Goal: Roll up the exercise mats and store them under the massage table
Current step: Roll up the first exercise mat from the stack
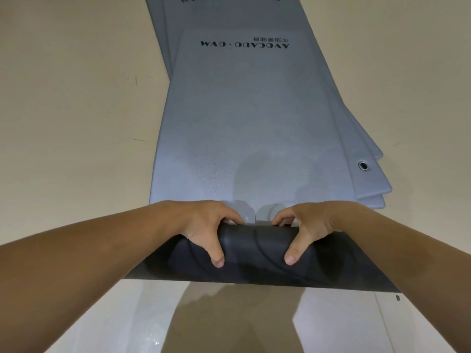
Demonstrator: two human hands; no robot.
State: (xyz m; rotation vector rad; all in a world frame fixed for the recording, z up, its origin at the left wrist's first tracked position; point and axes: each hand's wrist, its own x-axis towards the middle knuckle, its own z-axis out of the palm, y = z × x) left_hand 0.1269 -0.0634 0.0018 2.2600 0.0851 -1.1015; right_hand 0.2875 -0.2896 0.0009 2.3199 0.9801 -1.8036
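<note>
A grey exercise mat (242, 118) printed "AVOCADO · GYM" lies flat on the floor, stretching away from me. Its near end is curled over into a short roll (257, 247), showing the dark underside. My left hand (206, 230) grips the roll left of centre, thumb on the near side and fingers over the top. To the right of centre my right hand (308, 228) holds it the same way. More grey mats (367, 174) are stacked beneath, their corners fanning out at the right; one has a metal eyelet (363, 165).
The floor (76, 98) is pale beige on both sides of the mats. Glossy white tiles (224, 322) in front of me reflect light and my shadow. No massage table is in view.
</note>
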